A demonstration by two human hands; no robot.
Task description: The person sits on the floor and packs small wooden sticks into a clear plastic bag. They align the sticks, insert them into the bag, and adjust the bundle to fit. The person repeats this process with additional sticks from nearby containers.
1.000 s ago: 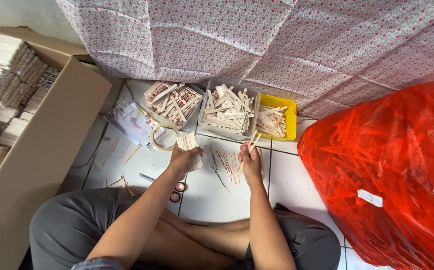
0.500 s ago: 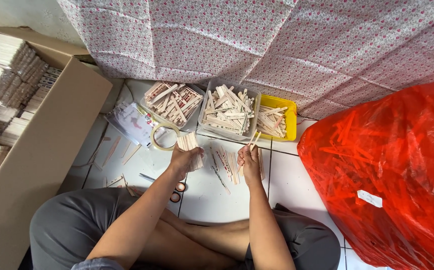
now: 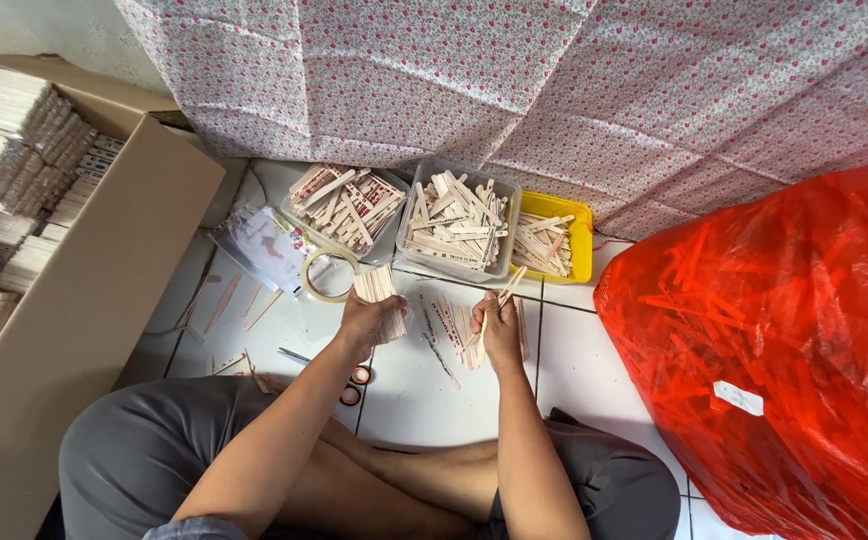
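Left hand (image 3: 372, 318) grips stick bundle (image 3: 378, 288) (pale wood).

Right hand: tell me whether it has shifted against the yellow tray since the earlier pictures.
No. The right hand stays on the tiled floor just below the yellow tray, holding a few sticks.

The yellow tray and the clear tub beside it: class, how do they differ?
The yellow tray is opaque, smaller and farthest right; the clear tub is see-through, larger and sits in the middle. The tub is piled fuller than the tray. Both hold pale wooden sticks on the tiled floor.
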